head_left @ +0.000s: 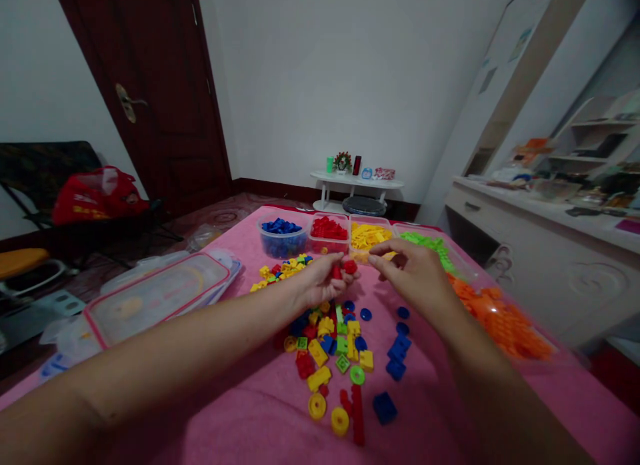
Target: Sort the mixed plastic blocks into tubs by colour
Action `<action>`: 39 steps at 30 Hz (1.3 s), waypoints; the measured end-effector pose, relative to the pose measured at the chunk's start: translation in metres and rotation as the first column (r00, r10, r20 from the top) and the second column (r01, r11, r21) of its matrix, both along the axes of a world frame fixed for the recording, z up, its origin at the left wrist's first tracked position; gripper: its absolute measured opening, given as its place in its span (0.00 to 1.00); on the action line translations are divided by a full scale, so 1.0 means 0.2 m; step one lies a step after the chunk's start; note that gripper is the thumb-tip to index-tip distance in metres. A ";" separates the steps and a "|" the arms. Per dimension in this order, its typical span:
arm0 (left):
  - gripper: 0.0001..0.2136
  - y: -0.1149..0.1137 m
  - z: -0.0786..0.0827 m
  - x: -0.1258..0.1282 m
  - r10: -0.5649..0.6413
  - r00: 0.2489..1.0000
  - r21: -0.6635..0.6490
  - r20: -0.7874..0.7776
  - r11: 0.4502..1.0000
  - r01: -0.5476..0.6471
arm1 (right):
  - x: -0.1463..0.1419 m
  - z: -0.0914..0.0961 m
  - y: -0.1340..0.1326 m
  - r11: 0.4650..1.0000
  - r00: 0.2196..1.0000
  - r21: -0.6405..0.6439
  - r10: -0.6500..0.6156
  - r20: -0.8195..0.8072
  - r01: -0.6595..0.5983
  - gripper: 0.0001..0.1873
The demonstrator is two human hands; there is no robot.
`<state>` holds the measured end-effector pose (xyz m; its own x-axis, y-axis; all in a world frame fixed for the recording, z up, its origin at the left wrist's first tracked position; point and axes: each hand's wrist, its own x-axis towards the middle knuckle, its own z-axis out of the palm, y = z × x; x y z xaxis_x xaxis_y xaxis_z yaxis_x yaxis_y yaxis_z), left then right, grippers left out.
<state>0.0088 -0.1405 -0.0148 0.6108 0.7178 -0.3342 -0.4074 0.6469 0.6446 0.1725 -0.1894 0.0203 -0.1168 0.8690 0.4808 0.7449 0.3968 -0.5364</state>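
Observation:
My left hand (325, 278) is turned palm up with its fingers curled around small red toy building blocks (350, 266). To its right, my right hand (413, 268) hovers palm down, thumb and forefinger close together; whether anything small is between them I cannot make out. Beyond the hands stand a tub of blue blocks (281, 233), a tub of red blocks (329, 230) and a tub of yellow blocks (370, 237). Below the hands lies a loose pile of mixed blocks (325, 328), partly hidden by my left forearm.
A pink cloth (240, 425) covers the table. Green blocks (430, 247) and orange blocks (505, 318) fill containers on the right. Clear lids (165, 295) are stacked at left. Blue pieces (399, 348) and yellow rings (317, 406) lie near the front.

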 end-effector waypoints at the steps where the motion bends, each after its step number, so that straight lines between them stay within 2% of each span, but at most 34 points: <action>1: 0.12 0.06 0.04 0.00 0.041 0.997 0.044 -0.065 0.998 -0.038 | 0.01 0.01 0.00 1.000 1.000 -0.013 -0.009 -0.007 0.008 0.09; 3: 0.10 0.20 0.12 -0.01 0.200 0.957 0.223 -0.211 0.963 -0.152 | 0.03 0.01 0.01 0.999 1.000 -0.034 -0.017 -0.006 0.017 0.09; 4: 0.10 0.28 0.17 -0.02 0.293 0.921 0.319 -0.258 0.925 -0.206 | 0.03 0.00 0.02 0.999 1.000 -0.041 -0.016 0.002 0.016 0.09; 5: 0.11 0.34 0.21 -0.03 0.353 0.884 0.415 -0.306 0.885 -0.209 | 0.03 -0.01 0.02 0.999 1.000 -0.049 -0.009 0.017 0.010 0.09; 6: 0.12 0.40 0.24 -0.04 0.388 0.836 0.501 -0.387 0.850 -0.162 | 0.03 -0.03 0.03 0.998 0.999 -0.058 0.004 0.039 -0.002 0.09; 8: 0.14 0.48 0.26 -0.07 0.493 0.713 0.683 -0.498 0.730 -0.027 | 0.02 -0.07 0.04 0.995 0.994 -0.099 0.040 0.105 -0.030 0.08; 9: 0.14 0.49 0.25 -0.08 0.543 0.658 0.754 -0.523 0.654 0.059 | 0.02 -0.09 0.05 0.990 0.987 -0.137 0.066 0.149 -0.046 0.08; 11: 0.13 0.46 0.19 -0.09 0.599 0.604 0.832 -0.526 0.508 0.221 | 0.04 -0.13 0.06 0.971 0.962 -0.234 0.113 0.250 -0.053 0.07; 13: 0.13 0.38 0.10 -0.10 0.566 0.610 0.830 -0.554 0.425 0.361 | 0.05 -0.16 0.06 0.941 0.927 -0.337 0.163 0.337 -0.043 0.10; 15: 0.13 0.28 0.00 -0.10 0.518 0.596 0.789 -0.613 0.373 0.488 | 0.05 -0.19 0.05 0.913 0.895 -0.404 0.220 0.388 -0.049 0.16; 17: 0.12 0.18 -0.07 -0.11 0.542 0.545 0.752 -0.639 0.293 0.590 | 0.03 -0.23 0.04 0.903 0.862 -0.418 0.288 0.417 -0.100 0.23; 19: 0.11 0.11 -0.11 -0.13 0.596 0.501 0.726 -0.628 0.216 0.653 | 0.00 -0.26 0.02 0.908 0.837 -0.395 0.322 0.443 -0.140 0.25; 21: 0.11 0.06 -0.12 -0.15 0.614 0.485 0.711 -0.623 0.188 0.677 | -0.03 -0.29 0.02 0.910 0.828 -0.380 0.339 0.448 -0.167 0.22; 23: 0.10 0.03 -0.12 -0.17 0.592 0.495 0.709 -0.636 0.195 0.677 | -0.02 -0.28 0.04 0.916 0.842 -0.371 0.315 0.438 -0.150 0.17; 25: 0.10 -0.01 -0.11 -0.17 0.549 0.522 0.707 -0.653 0.193 0.680 | 0.03 -0.25 0.07 0.941 0.867 -0.334 0.216 0.449 -0.062 0.13; 27: 0.10 -0.07 -0.10 -0.15 0.501 0.570 0.714 -0.651 0.150 0.684 | 0.11 -0.21 0.10 0.959 0.867 -0.271 0.065 0.493 0.082 0.11; 28: 0.10 -0.11 -0.09 -0.12 0.478 0.605 0.726 -0.637 0.107 0.680 | 0.16 -0.19 0.11 0.957 0.855 -0.250 0.006 0.519 0.145 0.11; 30: 0.13 -0.19 -0.08 -0.07 0.413 0.694 0.754 -0.589 -0.027 0.656 | 0.24 -0.17 0.12 0.940 0.822 -0.250 -0.051 0.568 0.231 0.10; 32: 0.17 -0.28 -0.09 0.01 0.323 0.765 0.757 -0.557 -0.182 0.627 | 0.28 -0.19 0.13 0.911 0.790 -0.307 -0.032 0.613 0.275 0.09; 34: 0.18 -0.34 -0.11 0.08 0.288 0.773 0.720 -0.565 -0.285 0.633 | 0.29 -0.23 0.14 0.888 0.763 -0.365 0.026 0.646 0.279 0.07; 36: 0.16 -0.38 -0.15 0.13 0.351 0.740 0.671 -0.574 -0.316 0.671 | 0.27 -0.26 0.14 0.882 0.750 -0.391 0.067 0.659 0.264 0.06; 39: 0.12 -0.40 -0.21 0.18 0.460 0.679 0.637 -0.572 -0.272 0.721 | 0.25 -0.30 0.14 0.876 0.773 -0.423 0.097 0.626 0.233 0.07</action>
